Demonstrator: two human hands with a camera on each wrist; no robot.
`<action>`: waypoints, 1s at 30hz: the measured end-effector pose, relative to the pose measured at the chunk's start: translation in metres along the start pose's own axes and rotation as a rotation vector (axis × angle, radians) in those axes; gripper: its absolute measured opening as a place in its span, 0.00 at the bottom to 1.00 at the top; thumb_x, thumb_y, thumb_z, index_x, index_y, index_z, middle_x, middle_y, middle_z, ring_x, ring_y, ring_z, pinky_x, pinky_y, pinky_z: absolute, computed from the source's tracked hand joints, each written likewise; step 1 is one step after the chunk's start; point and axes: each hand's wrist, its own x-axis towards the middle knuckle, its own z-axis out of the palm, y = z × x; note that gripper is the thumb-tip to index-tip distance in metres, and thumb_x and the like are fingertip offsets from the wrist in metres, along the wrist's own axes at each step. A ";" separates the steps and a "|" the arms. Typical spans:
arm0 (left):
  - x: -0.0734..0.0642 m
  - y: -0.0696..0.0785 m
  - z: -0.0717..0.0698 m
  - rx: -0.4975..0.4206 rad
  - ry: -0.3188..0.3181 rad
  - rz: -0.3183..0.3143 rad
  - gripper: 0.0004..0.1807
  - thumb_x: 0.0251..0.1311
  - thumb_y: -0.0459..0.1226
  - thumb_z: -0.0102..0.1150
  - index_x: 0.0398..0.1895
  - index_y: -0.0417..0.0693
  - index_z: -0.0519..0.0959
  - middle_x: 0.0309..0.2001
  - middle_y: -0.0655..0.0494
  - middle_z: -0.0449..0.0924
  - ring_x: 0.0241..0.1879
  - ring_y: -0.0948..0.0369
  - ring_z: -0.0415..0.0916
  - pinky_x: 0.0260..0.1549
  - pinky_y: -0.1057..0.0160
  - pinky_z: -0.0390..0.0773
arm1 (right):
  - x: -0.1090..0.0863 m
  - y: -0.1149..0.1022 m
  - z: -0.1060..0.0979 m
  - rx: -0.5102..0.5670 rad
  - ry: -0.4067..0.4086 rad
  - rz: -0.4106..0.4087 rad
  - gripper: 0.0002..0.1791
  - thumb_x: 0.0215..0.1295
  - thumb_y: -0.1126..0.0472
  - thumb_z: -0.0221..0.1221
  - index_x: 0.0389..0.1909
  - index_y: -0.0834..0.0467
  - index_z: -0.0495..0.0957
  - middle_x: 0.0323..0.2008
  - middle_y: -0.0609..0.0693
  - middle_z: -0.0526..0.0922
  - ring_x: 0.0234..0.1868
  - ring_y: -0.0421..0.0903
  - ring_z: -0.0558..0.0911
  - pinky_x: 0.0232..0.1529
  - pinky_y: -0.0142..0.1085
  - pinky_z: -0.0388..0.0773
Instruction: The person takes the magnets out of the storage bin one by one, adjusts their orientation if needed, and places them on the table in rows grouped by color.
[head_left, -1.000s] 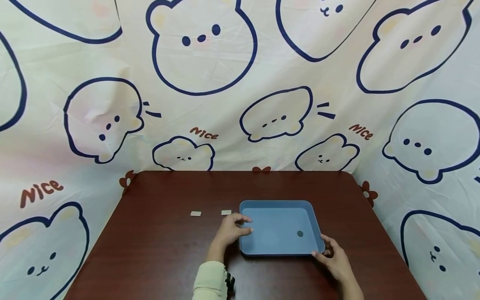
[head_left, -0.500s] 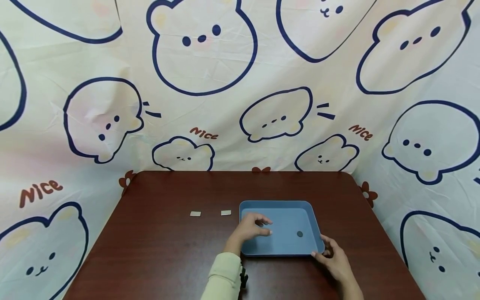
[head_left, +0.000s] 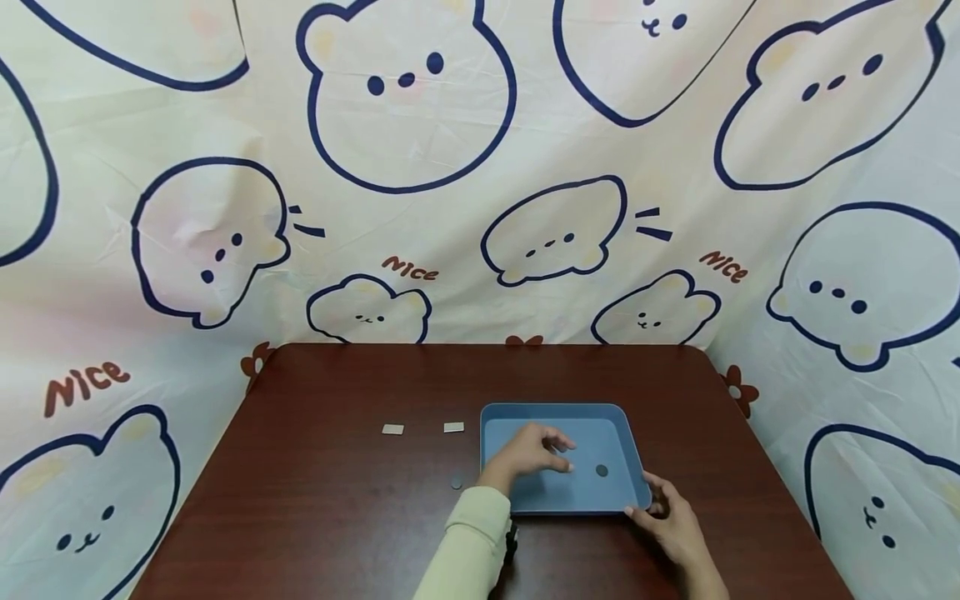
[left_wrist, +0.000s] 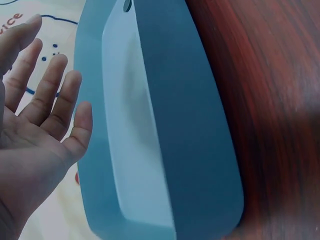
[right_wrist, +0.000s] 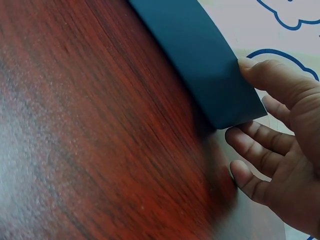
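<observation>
A blue rectangular tray (head_left: 555, 412) sits on the dark wood table, right of the middle. Inside it, toward the right, lies a small dark round disc, like a coin (head_left: 602, 471). My left hand (head_left: 528, 454) hovers over the tray's left half, thumb and fingers apart and nothing between them. In the left wrist view the same hand (left_wrist: 45, 115) shows a bare palm with spread fingers. At the tray's near right corner, my right hand (head_left: 667, 508) grips it. The right wrist view shows the thumb (right_wrist: 270, 77) on the rim and fingers at the corner's side.
Two small pale rectangular pieces, one on the left (head_left: 393, 429) and one nearer the tray (head_left: 453, 427), lie on the table (head_left: 315, 500). Another small round disc (head_left: 457, 482) rests just left of the left wrist. Printed cloth (head_left: 405, 225) hangs around the table.
My left hand has travelled right, from the tray's left edge to over its inside, toward the dark disc. The disc on the table has come into sight. My right hand keeps its place.
</observation>
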 end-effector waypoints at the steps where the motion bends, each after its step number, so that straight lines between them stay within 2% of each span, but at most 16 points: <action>1: 0.002 0.000 0.001 -0.006 -0.004 -0.004 0.13 0.49 0.33 0.69 0.40 0.48 0.84 0.42 0.52 0.80 0.45 0.53 0.74 0.34 0.65 0.74 | 0.000 0.000 0.000 0.002 0.002 -0.001 0.39 0.53 0.56 0.68 0.64 0.60 0.62 0.50 0.59 0.73 0.33 0.47 0.73 0.32 0.37 0.68; 7: 0.009 -0.004 0.010 -0.032 -0.004 -0.041 0.14 0.48 0.32 0.70 0.41 0.43 0.83 0.42 0.51 0.80 0.46 0.53 0.75 0.33 0.66 0.74 | 0.000 0.000 0.001 0.003 0.003 0.002 0.39 0.53 0.56 0.68 0.64 0.60 0.62 0.51 0.60 0.73 0.33 0.47 0.72 0.32 0.37 0.68; 13: 0.016 -0.008 0.020 -0.062 0.018 -0.060 0.14 0.48 0.33 0.70 0.41 0.44 0.84 0.41 0.50 0.80 0.38 0.64 0.74 0.33 0.65 0.74 | 0.000 -0.001 0.002 0.009 0.014 -0.001 0.38 0.53 0.58 0.68 0.64 0.61 0.63 0.49 0.61 0.74 0.33 0.47 0.73 0.30 0.36 0.68; 17: 0.023 -0.014 0.029 -0.071 0.031 -0.079 0.15 0.47 0.33 0.71 0.41 0.44 0.84 0.38 0.53 0.81 0.35 0.67 0.73 0.33 0.64 0.74 | 0.000 -0.001 0.001 0.015 0.010 0.007 0.38 0.53 0.57 0.68 0.64 0.61 0.62 0.51 0.61 0.73 0.33 0.47 0.73 0.29 0.36 0.69; 23: 0.033 -0.022 0.043 -0.025 0.062 -0.118 0.15 0.43 0.34 0.73 0.39 0.48 0.85 0.33 0.62 0.79 0.33 0.68 0.73 0.30 0.65 0.74 | 0.000 -0.001 0.000 0.036 0.010 0.008 0.38 0.53 0.58 0.68 0.64 0.61 0.62 0.52 0.62 0.73 0.34 0.47 0.74 0.30 0.35 0.70; 30: 0.036 -0.016 0.051 -0.001 0.121 -0.147 0.17 0.42 0.35 0.74 0.39 0.50 0.85 0.39 0.60 0.78 0.37 0.64 0.72 0.31 0.62 0.74 | 0.000 -0.001 0.001 0.007 0.016 0.006 0.39 0.52 0.56 0.69 0.64 0.61 0.63 0.49 0.61 0.74 0.34 0.46 0.74 0.31 0.36 0.69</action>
